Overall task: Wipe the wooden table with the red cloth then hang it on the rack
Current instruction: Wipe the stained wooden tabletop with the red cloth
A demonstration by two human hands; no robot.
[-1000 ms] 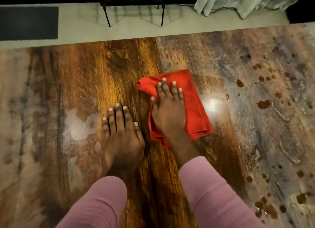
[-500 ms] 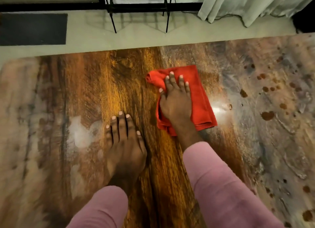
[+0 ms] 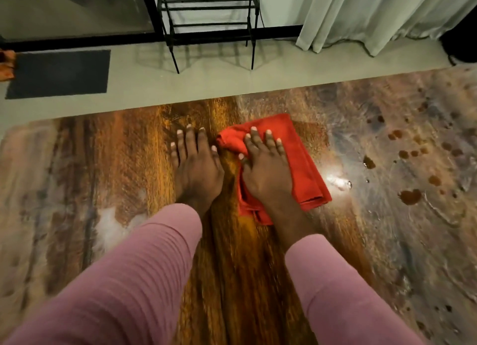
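Although both arms reach in over the near edge, only their pink sleeves [image 3: 124, 280] show, cut off by the bottom of the frame. A wooden worktop [image 3: 90, 169] fills most of the view, and only its far edge is visible. Its near part is blurred. Part of the red cloth [image 3: 304, 169] is hidden under the right hand [image 3: 265, 171], so its folds cannot be fully followed. Its left end is bunched, and its near right corner shows stacked layers. Beyond the far edge a black metal rack [image 3: 206, 14] stands on the pale floor [image 3: 284, 81], its top cut off, with a pale curtain [image 3: 361, 14] to its right and a dark mat [image 3: 59, 73] to its left. A small orange thing [image 3: 6, 63] at the left border is too cropped to identify.

The red cloth lies on the worktop near the middle of the far edge. The right hand presses on it palm down, fingers straight and slightly spread. The left hand [image 3: 196, 169] rests palm down on bare wood just beside the cloth's bunched end, fingers straight, holding nothing. Dark brown spots [image 3: 410, 196] dot the worktop toward its right side. A bright glare [image 3: 335, 180] sits just right of the cloth.
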